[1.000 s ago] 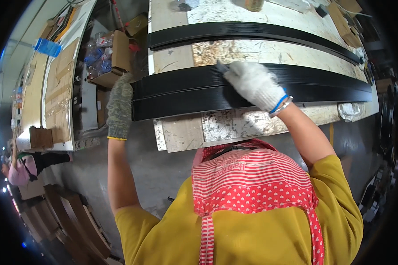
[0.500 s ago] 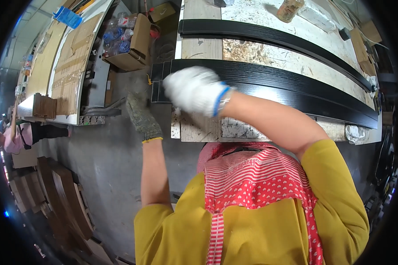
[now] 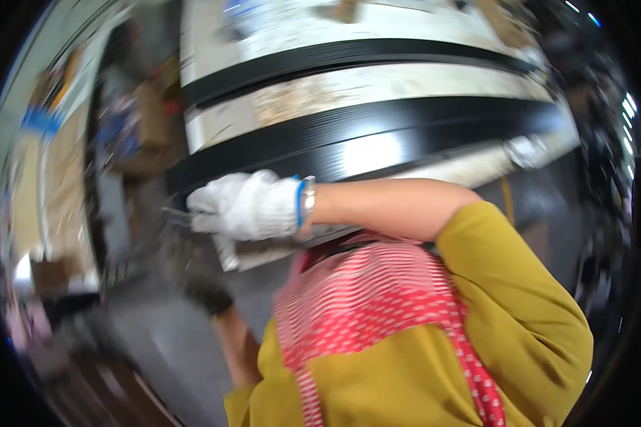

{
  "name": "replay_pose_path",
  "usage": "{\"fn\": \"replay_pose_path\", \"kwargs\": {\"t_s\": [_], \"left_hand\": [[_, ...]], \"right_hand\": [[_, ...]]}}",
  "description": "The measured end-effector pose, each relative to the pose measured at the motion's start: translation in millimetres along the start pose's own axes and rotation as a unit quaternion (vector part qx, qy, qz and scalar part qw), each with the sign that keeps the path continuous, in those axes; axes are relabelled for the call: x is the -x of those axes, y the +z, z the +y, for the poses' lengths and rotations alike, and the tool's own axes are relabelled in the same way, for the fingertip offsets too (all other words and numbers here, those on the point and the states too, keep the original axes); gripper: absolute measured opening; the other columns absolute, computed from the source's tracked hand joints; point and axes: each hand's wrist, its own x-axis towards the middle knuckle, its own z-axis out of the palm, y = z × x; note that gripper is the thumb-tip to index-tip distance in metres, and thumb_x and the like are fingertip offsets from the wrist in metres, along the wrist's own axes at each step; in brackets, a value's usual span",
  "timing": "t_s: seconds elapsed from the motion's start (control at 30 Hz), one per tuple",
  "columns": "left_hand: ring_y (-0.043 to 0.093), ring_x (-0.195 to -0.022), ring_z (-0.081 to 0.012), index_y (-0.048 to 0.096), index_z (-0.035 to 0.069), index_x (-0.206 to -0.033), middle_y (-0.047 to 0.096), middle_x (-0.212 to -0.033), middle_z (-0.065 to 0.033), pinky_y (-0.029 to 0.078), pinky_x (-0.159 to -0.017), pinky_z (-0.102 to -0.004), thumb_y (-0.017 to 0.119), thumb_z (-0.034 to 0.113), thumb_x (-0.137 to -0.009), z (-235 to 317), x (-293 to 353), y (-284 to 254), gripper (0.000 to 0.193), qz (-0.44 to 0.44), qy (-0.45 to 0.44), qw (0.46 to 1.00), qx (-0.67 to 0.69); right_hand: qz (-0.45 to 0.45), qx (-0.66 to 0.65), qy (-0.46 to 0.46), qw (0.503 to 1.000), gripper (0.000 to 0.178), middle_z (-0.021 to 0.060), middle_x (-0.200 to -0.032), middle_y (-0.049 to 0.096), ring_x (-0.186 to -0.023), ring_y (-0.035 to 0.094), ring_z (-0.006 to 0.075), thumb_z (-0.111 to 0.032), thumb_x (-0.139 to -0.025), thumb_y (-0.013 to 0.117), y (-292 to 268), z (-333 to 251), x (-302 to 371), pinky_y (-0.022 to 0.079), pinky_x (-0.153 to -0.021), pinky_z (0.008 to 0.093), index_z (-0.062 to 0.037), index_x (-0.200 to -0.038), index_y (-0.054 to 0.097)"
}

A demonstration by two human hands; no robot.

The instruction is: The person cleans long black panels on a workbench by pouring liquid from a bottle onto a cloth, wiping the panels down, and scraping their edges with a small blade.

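Observation:
A pair of long black boards (image 3: 313, 147) lies side by side along the near edge of the worktable. At their left end is my right hand (image 3: 253, 205) in a white knit glove with a blue cuff. Its fingers are curled together, and a thin pale sliver shows at the fingertips, too blurred to name. My left hand (image 3: 196, 277), in a dark grey glove, hangs lower and to the left, off the table's corner. Motion smears its fingers. Farther back, another long black strip (image 3: 349, 51) lies roughly parallel to the boards.
The worktable (image 3: 292, 103) has a worn, stained white top. A crumpled clear plastic wad (image 3: 525, 151) sits near its right end. At left stand a cardboard box (image 3: 152, 117) of plastic bottles and a second, cardboard-covered table (image 3: 68, 178). Brown boards (image 3: 114, 391) lie low at the lower left.
The view has turned and blurred, so the table appears tilted. My right hand has moved from atop the boards to their near left end. My left hand stays low beside the table.

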Motion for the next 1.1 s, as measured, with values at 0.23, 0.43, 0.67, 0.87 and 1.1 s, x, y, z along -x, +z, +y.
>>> {"fn": "replay_pose_path", "kwargs": {"t_s": [0.23,0.43,0.67,0.87,1.1], "left_hand": [[0.049,-0.122,-0.0222,0.042,-0.002,-0.138,0.051,-0.132,-0.0139,0.038,-0.106,-0.0354,0.046,0.019,-0.097,95.7,-4.0,77.9,0.046,-0.271,-0.052,0.955,0.11],[0.057,-0.109,-0.0204,0.053,0.003,-0.129,0.057,-0.128,-0.0127,0.046,-0.096,-0.0321,0.044,0.033,-0.101,161.5,-12.8,158.5,0.042,-0.238,-0.225,0.865,0.38],[0.061,-0.089,-0.0144,0.059,0.003,-0.124,0.064,-0.113,-0.0085,0.047,-0.072,-0.0218,0.051,0.002,-0.092,178.5,-35.3,233.8,0.032,-0.245,-0.128,0.951,0.14],[0.061,-0.11,-0.0246,0.056,0.016,-0.133,0.063,-0.121,-0.0118,0.046,-0.099,-0.0381,0.045,0.007,-0.096,117.2,-38.2,305.7,0.04,-0.246,0.228,0.921,-0.196],[0.055,-0.117,-0.0309,0.047,0.017,-0.141,0.055,-0.133,-0.0127,0.043,-0.1,-0.0411,0.044,0.002,-0.092,121.1,-32.0,307.4,0.052,-0.33,0.24,0.866,-0.289]], "right_hand": [[-0.017,-0.052,0.118,0.992,0.02,0.0178,-0.091,0.062,-0.082,0.064,0.0335,-0.026,-0.086,0.062,-34.5,-8.2,89.8,0.052,-0.064,0.0447,-0.0065,-0.09,0.061],[0.274,0.009,0.17,0.946,0.031,0.019,-0.109,0.063,-0.102,0.061,0.0339,-0.028,-0.091,0.055,-133.9,57.8,269.2,0.05,-0.09,0.0439,-0.0004,-0.101,0.065],[0.46,0.238,0.65,0.556,0.068,0.0274,-0.131,0.05,-0.121,0.05,0.0417,-0.041,-0.079,0.067,-197.2,185.0,573.4,0.041,-0.101,0.0427,0.0015,-0.129,0.049],[0.454,0.192,0.555,0.67,0.065,0.0252,-0.13,0.054,-0.124,0.048,0.038,-0.036,-0.08,0.069,-182.5,254.5,600.8,0.038,-0.104,0.0413,0.0027,-0.129,0.052],[0.607,0.021,0.251,0.754,0.058,0.0143,-0.134,0.052,-0.098,0.065,0.0164,-0.005,-0.09,0.062,-272.1,183.8,548.6,0.056,-0.083,0.0276,-0.0028,-0.143,0.037]]}}
